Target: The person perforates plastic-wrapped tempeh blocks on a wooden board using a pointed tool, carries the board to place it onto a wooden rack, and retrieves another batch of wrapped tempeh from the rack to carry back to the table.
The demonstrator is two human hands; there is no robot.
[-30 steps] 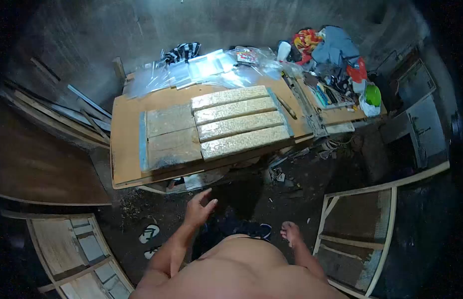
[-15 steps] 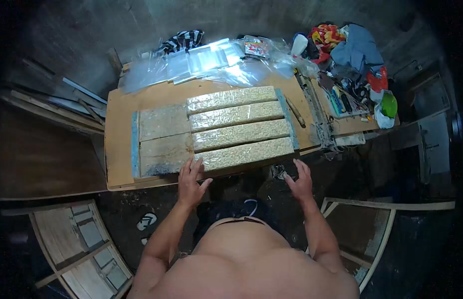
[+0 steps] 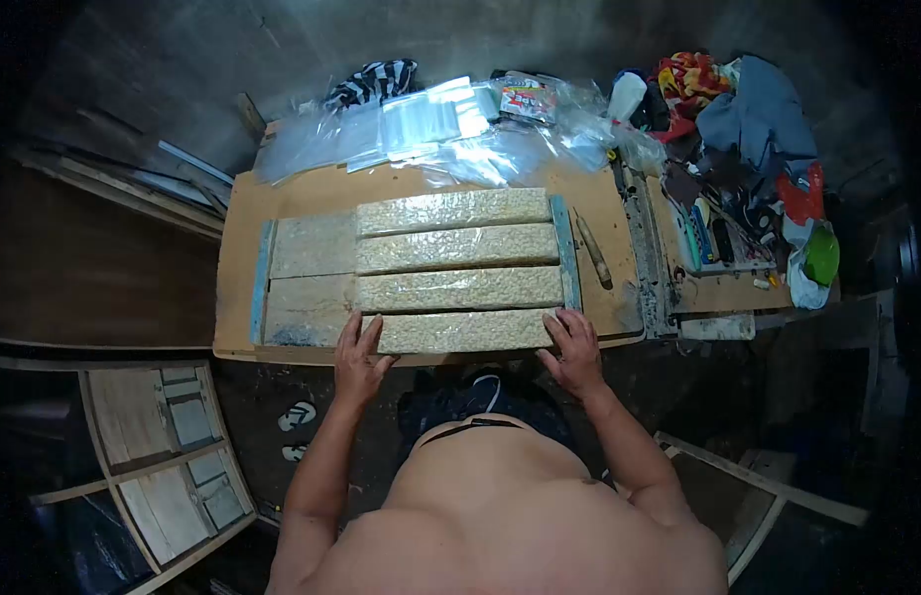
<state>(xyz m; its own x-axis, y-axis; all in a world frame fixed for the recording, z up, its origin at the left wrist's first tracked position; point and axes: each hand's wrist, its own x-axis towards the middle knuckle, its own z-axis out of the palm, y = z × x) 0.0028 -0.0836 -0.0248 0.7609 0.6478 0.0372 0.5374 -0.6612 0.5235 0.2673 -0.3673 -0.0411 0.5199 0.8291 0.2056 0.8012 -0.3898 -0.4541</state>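
Several long blocks of pale grains in clear plastic wrap lie side by side on a wooden board with blue end strips. At the left end of the nearest wrapped block is my left hand, fingers over the end and thumb along the near side. My right hand grips the opposite end in the same way. The block's two ends are partly hidden under my fingers. Behind it, the neighbouring wrapped block lies untouched.
Clear plastic bags are piled along the table's back edge. A worn stick-like tool lies right of the board. Farther right are a metal rail, a tray of pens and heaped cloth. Flip-flops rest on the floor.
Both hands have moved in to the ends of the nearest wrapped block and now touch it. The camera view has turned, so the board appears straighter.
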